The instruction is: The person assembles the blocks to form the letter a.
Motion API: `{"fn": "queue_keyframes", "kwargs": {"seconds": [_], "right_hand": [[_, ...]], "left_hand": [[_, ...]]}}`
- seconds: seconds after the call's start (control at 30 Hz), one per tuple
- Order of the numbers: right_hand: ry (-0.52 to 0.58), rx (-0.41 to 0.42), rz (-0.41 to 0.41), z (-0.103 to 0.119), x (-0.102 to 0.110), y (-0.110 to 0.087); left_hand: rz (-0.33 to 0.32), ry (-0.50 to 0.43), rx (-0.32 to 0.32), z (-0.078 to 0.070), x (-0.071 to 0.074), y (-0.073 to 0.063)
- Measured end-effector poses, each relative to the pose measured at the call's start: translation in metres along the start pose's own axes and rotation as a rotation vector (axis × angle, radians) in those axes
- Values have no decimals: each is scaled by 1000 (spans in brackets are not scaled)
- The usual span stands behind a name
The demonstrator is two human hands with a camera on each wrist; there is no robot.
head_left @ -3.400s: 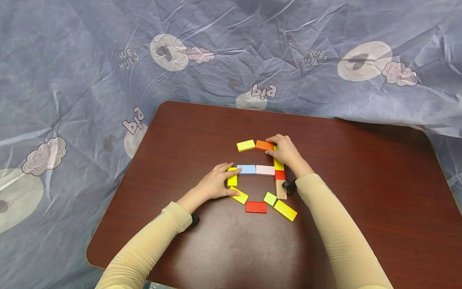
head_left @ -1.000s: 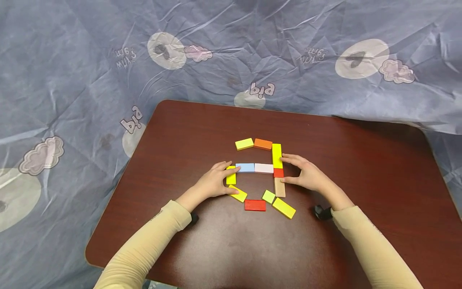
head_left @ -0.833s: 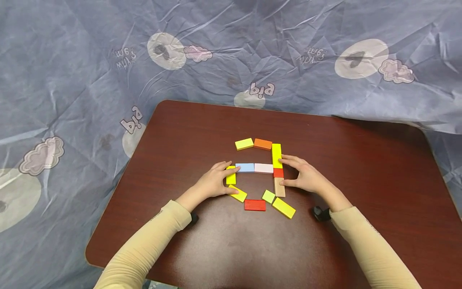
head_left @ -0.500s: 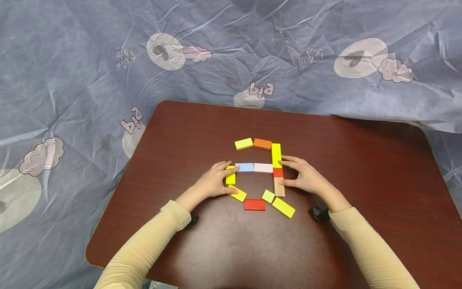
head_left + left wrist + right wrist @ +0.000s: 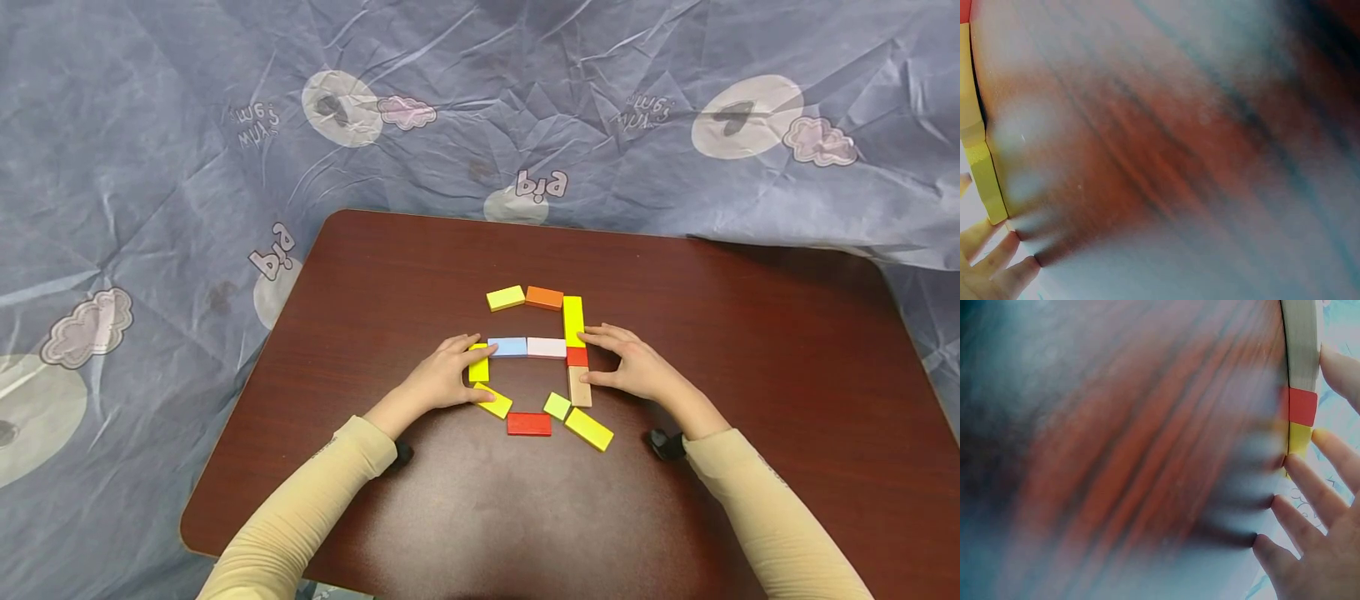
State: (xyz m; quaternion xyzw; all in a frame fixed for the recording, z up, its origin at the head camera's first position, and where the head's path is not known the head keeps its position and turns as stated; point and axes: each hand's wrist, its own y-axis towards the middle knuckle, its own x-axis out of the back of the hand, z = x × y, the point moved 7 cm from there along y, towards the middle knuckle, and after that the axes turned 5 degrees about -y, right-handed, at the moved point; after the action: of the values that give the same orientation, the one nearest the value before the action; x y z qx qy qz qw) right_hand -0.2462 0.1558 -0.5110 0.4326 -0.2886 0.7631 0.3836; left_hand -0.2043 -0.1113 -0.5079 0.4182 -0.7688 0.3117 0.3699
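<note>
Spread over the left side of the block figure, my left hand (image 5: pixel 442 377) touches the blocks with straight fingers. Its index finger crosses the upright yellow block (image 5: pixel 478 372) to the end of the blue block (image 5: pixel 506 347); its thumb rests on the slanted yellow block (image 5: pixel 497 404). On the figure's right side, my right hand (image 5: pixel 637 365) has fingertips at the long yellow block (image 5: pixel 572 317) and its thumb on the plain wooden block (image 5: pixel 579 392). Between those two sits a small red block (image 5: pixel 577 357). A pink block (image 5: pixel 546 347) links it to the blue one.
An orange block (image 5: pixel 544 297) and a pale yellow block (image 5: pixel 506 297) lie at the top. Below are a red block (image 5: pixel 529 425), a small lime block (image 5: pixel 557 406) and a slanted yellow block (image 5: pixel 589 429). Beyond the brown table (image 5: pixel 420 258) hangs a patterned cloth (image 5: pixel 450 50).
My right hand has left the orange block and the top of the long yellow one, moving down to the figure's right side. My left hand has stayed in place.
</note>
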Motion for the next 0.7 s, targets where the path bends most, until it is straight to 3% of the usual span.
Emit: {"fn": "queue_keyframes", "kwargs": {"seconds": [0.7], "right_hand": [[1,-6,12,-3,-1,1]], "left_hand": [[-19,-35,48,3,2,1]]}}
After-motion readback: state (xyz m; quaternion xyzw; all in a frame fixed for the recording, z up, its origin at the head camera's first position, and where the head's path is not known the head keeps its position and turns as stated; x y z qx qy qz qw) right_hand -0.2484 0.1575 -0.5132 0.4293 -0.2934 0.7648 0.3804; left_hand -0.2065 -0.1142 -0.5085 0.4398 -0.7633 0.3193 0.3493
